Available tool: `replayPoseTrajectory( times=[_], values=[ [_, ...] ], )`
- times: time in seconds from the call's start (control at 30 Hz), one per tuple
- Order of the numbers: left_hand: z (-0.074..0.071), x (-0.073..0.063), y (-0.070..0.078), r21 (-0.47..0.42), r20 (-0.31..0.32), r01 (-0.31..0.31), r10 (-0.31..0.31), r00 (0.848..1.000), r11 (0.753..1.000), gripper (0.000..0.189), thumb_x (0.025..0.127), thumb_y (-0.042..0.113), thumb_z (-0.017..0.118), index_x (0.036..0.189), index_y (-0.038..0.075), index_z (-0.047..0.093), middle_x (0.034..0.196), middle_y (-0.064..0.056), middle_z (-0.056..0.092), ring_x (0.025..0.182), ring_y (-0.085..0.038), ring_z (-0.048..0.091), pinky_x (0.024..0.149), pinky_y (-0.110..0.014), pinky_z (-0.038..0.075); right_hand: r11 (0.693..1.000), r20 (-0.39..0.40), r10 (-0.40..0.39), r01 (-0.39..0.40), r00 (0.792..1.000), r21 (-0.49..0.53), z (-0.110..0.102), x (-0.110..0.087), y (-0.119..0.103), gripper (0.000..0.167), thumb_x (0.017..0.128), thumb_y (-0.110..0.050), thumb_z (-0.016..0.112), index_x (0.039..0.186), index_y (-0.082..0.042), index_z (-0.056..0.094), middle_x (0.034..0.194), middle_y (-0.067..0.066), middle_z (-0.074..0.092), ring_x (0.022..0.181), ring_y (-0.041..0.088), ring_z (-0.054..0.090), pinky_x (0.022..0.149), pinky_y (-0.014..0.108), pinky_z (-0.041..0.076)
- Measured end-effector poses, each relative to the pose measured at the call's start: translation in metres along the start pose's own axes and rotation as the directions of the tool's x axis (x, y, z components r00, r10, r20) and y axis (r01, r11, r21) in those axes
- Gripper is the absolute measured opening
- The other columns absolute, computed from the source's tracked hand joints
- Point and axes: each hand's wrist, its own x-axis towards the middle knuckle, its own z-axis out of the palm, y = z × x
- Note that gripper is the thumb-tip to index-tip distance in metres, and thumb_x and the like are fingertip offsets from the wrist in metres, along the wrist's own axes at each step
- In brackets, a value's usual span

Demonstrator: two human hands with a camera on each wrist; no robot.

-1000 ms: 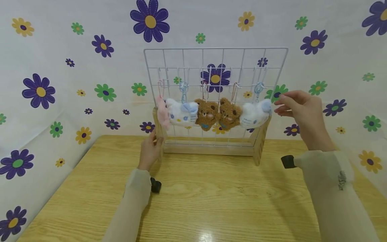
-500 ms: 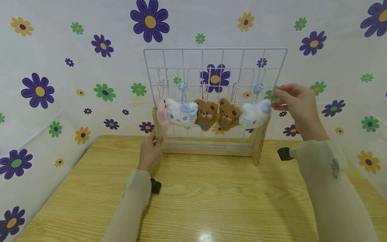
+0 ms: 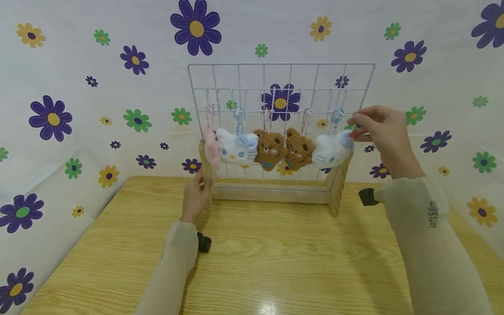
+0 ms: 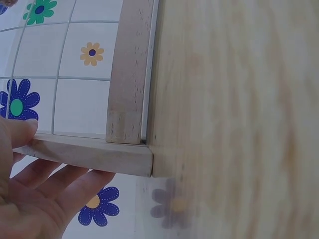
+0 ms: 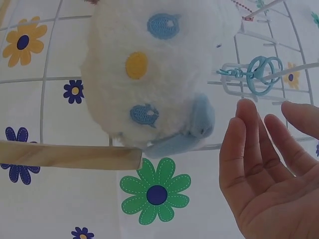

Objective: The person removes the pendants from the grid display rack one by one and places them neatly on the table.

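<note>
My left hand (image 3: 194, 199) grips the wooden side post (image 4: 89, 153) of a display rack, thumb on one face and fingers round the other. The white wire grid (image 3: 290, 78) stands upright in this frame. My right hand (image 5: 269, 184) is beside the white cat plush keychain (image 5: 149, 84) at the right end, fingers loosely bent and holding nothing. In the right wrist view its fingertips are apart from the plush's blue bow (image 5: 202, 117) and just below the light-blue clasp (image 5: 261, 74). That clasp hangs on a hook of the grid.
Left along the row hang two brown bear plushes (image 3: 269, 146), another white cat plush (image 3: 236, 151) and a pink plush (image 3: 211, 148). The rack stands towards the back of the wood-grain table (image 3: 267, 253), before a flower-patterned backdrop (image 3: 157, 30).
My right hand has moved left and slightly up, from beside the rack to the right-end cat plush's bow. The left hand stays on the post.
</note>
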Motion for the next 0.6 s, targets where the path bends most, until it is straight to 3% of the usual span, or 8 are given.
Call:
replayPoseTrajectory(
  times=[0.3, 0.6],
  values=[
    [0.001, -0.002, -0.003, 0.006, -0.009, 0.002, -0.002, 1.000, 1.000, 0.044, 0.102, 0.002, 0.057, 0.145, -0.006, 0.047, 0.128, -0.038, 0.058, 0.109, -0.051, 0.063, 0.087, -0.055, 0.056, 1.000, -0.008, 0.019, -0.019, 1.000, 0.000, 0.007, 0.003, 0.000, 0.029, 0.103, -0.024, 0.062, 0.121, -0.001, 0.062, 0.096, -0.012, 0.069, 0.071, 0.008, 0.068, 0.072, 0.017, 0.059],
    [0.002, 0.000, -0.001, 0.020, -0.012, -0.007, 0.007, 1.000, 1.000, 0.045, 0.102, 0.001, 0.058, 0.145, -0.006, 0.047, 0.128, -0.037, 0.058, 0.110, -0.051, 0.063, 0.088, -0.055, 0.056, 0.996, -0.016, 0.045, -0.046, 0.999, -0.081, 0.011, 0.005, -0.004, 0.034, 0.103, -0.029, 0.062, 0.125, -0.004, 0.062, 0.103, -0.007, 0.067, 0.070, 0.009, 0.066, 0.071, 0.016, 0.057]
  ],
)
